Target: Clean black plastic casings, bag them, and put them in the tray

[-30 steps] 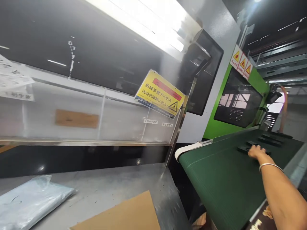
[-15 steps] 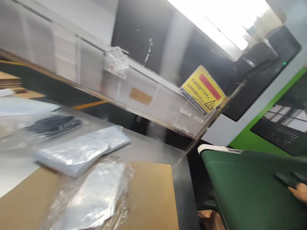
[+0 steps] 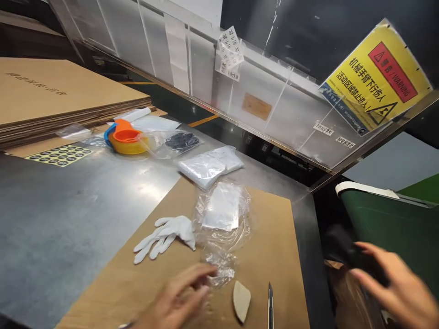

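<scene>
My left hand lies low on the brown cardboard sheet, fingers stretched out, its fingertips at the crumpled end of a clear plastic bag. It holds nothing. At the right, my right hand hovers over the gap beside the green conveyor. Its fingers curl round a dark, motion-blurred black part. A white glove lies just beyond my left hand. A beige leaf-shaped piece and a thin dark blade or pen lie between my hands.
On the metal table are a stack of clear bags, a bag of black parts, orange and yellow tape rolls and a sticker sheet. Stacked cardboard sits far left. A yellow warning sign hangs on the clear guard.
The view has swung left from the conveyor to the table. My right hand has come back from the belt with a black part, and my left hand has come into view.
</scene>
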Tool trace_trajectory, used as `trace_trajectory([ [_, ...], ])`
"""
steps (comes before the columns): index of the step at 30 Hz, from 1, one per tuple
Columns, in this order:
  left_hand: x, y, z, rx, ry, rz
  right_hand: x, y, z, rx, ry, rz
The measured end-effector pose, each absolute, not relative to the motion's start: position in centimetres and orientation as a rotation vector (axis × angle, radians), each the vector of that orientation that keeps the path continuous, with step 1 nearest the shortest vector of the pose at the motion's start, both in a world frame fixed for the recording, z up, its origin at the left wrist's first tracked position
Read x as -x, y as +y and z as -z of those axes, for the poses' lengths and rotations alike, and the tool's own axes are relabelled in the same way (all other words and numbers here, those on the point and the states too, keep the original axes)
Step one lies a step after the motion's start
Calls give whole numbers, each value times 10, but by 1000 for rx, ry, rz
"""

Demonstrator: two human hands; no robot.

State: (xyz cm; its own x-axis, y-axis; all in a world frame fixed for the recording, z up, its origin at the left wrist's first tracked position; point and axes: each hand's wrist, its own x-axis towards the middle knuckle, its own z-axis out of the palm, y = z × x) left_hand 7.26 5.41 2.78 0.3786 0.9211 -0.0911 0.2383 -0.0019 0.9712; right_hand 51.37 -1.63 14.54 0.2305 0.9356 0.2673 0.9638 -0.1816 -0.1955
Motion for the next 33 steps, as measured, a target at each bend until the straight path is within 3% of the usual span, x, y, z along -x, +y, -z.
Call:
trace_trajectory([
  [3,-121,20,-33,-1126,717,-776,-390,-21,-94,1561,-2206,-92],
  [6,-132,2,-30,-845,794,-879,-306,-23,-51,1298,-2144,-155],
  [11,-91,1,-27,-1044,1010,-1059,-283,-25,14,1839,-1790,-73],
  [14,-72,-1,-32,-1319,971,-1085,-283,-31,36,1878,-1799,-165],
  [18,-65,-6,-40,-1556,916,-1008,-268,-45,-2,1749,-1772,-316],
  [24,-58,-13,-46,-1748,747,-910,-230,-50,-95,1023,-2090,-432],
  [33,-47,-27,-46,-1649,726,-821,-215,-61,-100,1004,-2098,-448],
])
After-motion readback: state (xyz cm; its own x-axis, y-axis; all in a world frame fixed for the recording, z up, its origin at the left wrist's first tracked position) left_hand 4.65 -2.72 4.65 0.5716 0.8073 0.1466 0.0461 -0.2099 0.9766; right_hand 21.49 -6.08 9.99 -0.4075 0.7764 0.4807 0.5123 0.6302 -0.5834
